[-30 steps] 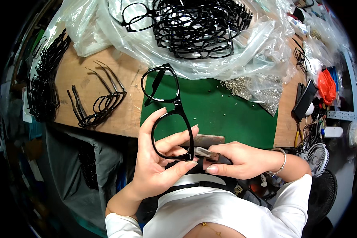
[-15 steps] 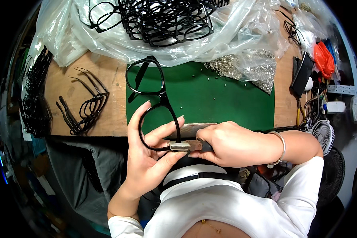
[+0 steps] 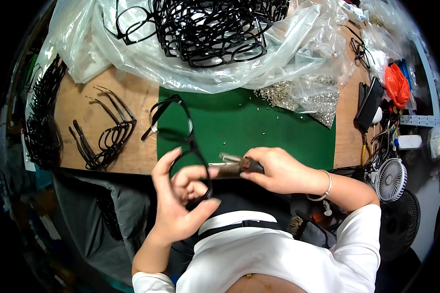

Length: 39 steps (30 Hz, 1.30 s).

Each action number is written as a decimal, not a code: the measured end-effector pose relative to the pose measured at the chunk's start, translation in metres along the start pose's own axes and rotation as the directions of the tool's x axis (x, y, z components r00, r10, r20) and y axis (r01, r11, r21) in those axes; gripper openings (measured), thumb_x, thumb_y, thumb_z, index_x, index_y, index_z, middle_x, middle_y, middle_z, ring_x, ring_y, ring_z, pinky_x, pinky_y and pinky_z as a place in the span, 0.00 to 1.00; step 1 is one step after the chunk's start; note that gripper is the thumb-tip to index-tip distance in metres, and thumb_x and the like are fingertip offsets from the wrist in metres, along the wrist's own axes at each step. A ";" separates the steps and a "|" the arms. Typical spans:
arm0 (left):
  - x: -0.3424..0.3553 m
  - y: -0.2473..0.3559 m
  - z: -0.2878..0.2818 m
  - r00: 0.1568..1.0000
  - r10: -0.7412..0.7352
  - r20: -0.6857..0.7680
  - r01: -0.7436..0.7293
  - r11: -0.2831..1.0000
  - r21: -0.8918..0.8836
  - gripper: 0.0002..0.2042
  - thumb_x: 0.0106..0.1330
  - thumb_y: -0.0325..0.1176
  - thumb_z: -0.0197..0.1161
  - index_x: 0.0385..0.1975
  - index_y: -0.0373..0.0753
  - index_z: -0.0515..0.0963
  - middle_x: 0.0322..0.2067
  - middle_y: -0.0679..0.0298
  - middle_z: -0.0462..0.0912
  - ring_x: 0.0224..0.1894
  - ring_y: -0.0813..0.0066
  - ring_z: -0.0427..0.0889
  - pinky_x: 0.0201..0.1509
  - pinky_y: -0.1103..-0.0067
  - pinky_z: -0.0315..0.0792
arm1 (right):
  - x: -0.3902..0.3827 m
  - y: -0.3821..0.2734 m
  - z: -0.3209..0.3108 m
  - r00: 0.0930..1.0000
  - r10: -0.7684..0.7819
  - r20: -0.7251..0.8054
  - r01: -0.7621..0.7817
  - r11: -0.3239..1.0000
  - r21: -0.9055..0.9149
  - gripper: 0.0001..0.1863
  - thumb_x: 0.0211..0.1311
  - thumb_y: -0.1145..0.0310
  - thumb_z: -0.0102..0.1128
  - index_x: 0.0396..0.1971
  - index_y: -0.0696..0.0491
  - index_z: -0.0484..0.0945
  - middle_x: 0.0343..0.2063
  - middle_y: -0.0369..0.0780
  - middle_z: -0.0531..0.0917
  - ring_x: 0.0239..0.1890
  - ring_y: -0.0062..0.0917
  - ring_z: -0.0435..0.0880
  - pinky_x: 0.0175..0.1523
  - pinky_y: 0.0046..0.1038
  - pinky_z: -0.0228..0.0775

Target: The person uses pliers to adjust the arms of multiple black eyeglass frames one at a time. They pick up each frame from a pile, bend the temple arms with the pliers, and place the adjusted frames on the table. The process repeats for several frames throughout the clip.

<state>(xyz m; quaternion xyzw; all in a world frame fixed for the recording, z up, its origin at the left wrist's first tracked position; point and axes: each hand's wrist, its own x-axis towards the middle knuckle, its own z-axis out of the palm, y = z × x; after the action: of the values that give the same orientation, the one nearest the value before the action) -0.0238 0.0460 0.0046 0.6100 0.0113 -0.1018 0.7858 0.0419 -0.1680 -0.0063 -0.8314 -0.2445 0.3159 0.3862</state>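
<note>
A black eyeglass frame (image 3: 191, 141) is gripped in my left hand (image 3: 173, 205), its rim between the fingers and thumb; one temple folds out at the far end over the green mat (image 3: 259, 127). The frame is a little smeared by motion. My right hand (image 3: 283, 168) is closed round a pair of pliers (image 3: 247, 163) with a rusty brown joint and pale jaws. Those jaws are apart from the eyeglass frame, above a rough metal bar (image 3: 225, 170) at the table's near edge.
Black eyeglass frames (image 3: 215, 34) are heaped on a clear plastic bag (image 3: 298, 49) at the back. Several more frames (image 3: 113, 139) stand on the wood at left. Small metal parts (image 3: 283, 93) spill from a bag. A phone (image 3: 369, 102) and a white fan (image 3: 391, 179) are at right.
The pliers have come off the rim of the eyeglass frame and moved slightly away from me. My left hand has tilted the frame and brought its far end nearer.
</note>
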 end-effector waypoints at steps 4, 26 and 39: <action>-0.020 -0.003 0.005 0.991 0.034 -0.131 -0.033 0.999 0.009 0.30 0.55 0.20 0.53 0.55 0.38 0.44 0.36 0.51 0.74 0.23 0.81 0.73 0.30 0.85 0.72 | 0.024 -0.004 -0.010 0.992 -0.051 -0.115 0.028 0.980 -0.195 0.07 0.46 0.74 0.53 0.26 0.60 0.69 0.21 0.48 0.74 0.27 0.43 0.75 0.33 0.38 0.67; -0.006 -0.036 0.050 0.993 -0.029 -0.118 0.027 0.999 -0.025 0.24 0.57 0.14 0.48 0.53 0.33 0.51 0.41 0.53 0.70 0.40 0.74 0.75 0.44 0.81 0.71 | 0.011 -0.027 0.025 0.929 0.112 -0.352 0.099 0.843 0.529 0.07 0.57 0.70 0.54 0.28 0.58 0.68 0.20 0.36 0.73 0.22 0.13 0.70 0.27 0.18 0.64; 0.001 -0.019 0.044 0.974 -0.228 0.011 0.228 0.970 -0.087 0.24 0.56 0.13 0.48 0.53 0.32 0.53 0.39 0.55 0.70 0.37 0.78 0.75 0.43 0.81 0.73 | 0.010 -0.033 0.024 0.941 0.336 -0.026 -0.098 0.346 0.933 0.15 0.59 0.60 0.52 0.34 0.56 0.65 0.23 0.33 0.71 0.19 0.11 0.67 0.20 0.13 0.60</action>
<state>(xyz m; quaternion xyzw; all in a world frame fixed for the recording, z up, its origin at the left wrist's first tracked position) -0.0308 -0.0008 -0.0030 0.5694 0.0856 -0.1910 0.7950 0.0260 -0.1308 0.0044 -0.5280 0.1291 0.3554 0.7604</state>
